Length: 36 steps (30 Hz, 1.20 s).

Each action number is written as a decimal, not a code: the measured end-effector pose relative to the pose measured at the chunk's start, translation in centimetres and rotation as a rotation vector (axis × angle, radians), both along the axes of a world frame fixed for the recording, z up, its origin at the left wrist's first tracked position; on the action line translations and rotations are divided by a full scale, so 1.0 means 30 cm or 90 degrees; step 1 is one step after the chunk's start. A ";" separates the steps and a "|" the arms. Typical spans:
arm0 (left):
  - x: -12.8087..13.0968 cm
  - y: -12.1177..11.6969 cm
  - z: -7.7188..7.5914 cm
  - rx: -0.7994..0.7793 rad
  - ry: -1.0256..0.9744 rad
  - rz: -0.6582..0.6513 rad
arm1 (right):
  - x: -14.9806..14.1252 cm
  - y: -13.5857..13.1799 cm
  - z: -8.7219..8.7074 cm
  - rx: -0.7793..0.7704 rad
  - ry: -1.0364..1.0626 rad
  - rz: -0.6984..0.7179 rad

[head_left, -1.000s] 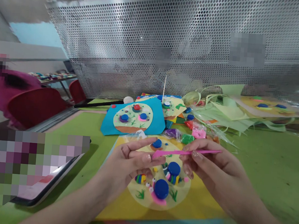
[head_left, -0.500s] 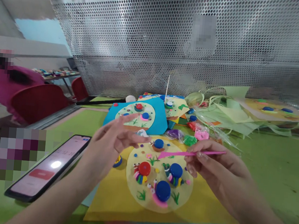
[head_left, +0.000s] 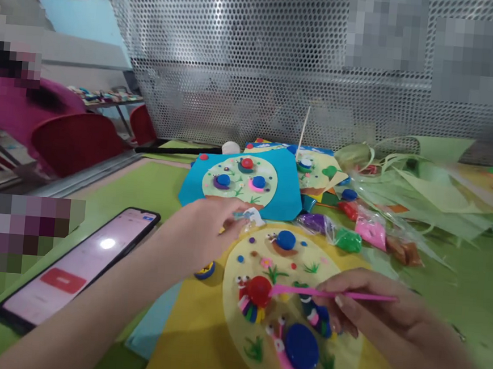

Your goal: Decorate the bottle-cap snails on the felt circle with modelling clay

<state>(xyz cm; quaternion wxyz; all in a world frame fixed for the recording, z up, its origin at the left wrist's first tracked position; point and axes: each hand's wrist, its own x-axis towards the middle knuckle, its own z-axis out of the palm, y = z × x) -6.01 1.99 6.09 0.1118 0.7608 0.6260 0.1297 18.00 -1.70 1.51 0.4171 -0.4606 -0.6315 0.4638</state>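
Perforated metal screening (head_left: 240,47) rises behind the far edge of a green tabletop (head_left: 454,303); past the left edge are red chairs (head_left: 74,145) and a person in pink (head_left: 5,100).

The right hand (head_left: 383,320) has its fingers clamped on a pink tool (head_left: 298,291), thumb against the near side. The tool is above the pale disc (head_left: 235,326) on a yellow sheet (head_left: 178,338), its long axis running left to right and nearly level in view. Its broader end points left, toward the red cap (head_left: 260,291) of a snail; its thin end points right, past the knuckles. Whether it touches the cap, I cannot tell.

The left hand (head_left: 202,229) reaches over the sheet's far left part, fingers close together at a white packet (head_left: 252,219); whether they grip it is unclear.

On the disc, a large blue cap (head_left: 302,348) sits nearest the wearer, with a smaller blue cap (head_left: 286,240) near the disc's far rim. Beyond the sheet's far edge lie a blue card (head_left: 289,182) and, to its right, bags of purple (head_left: 314,223), green (head_left: 348,240) and pink clay (head_left: 371,231). Paper strips (head_left: 436,165) heap toward the tabletop's far right corner. Near its left edge, a phone (head_left: 94,269) lies screen up, slanting away to the right.
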 end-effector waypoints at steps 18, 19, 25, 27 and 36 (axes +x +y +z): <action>0.061 -0.038 -0.066 -0.035 -0.049 -0.332 | 0.113 0.059 0.040 0.013 -0.002 -0.067; 0.073 -0.055 -0.066 -0.020 -0.052 -0.347 | 0.127 0.059 0.047 0.025 -0.012 -0.070; 0.107 -0.107 -0.094 0.049 0.038 -0.421 | 0.126 0.050 0.057 0.074 -0.140 0.023; 0.102 -0.103 -0.101 0.061 0.061 -0.399 | 0.098 0.040 0.047 0.080 -0.218 0.084; 0.082 -0.102 -0.121 0.086 0.005 -0.377 | 0.082 0.026 -0.011 0.160 -0.288 0.095</action>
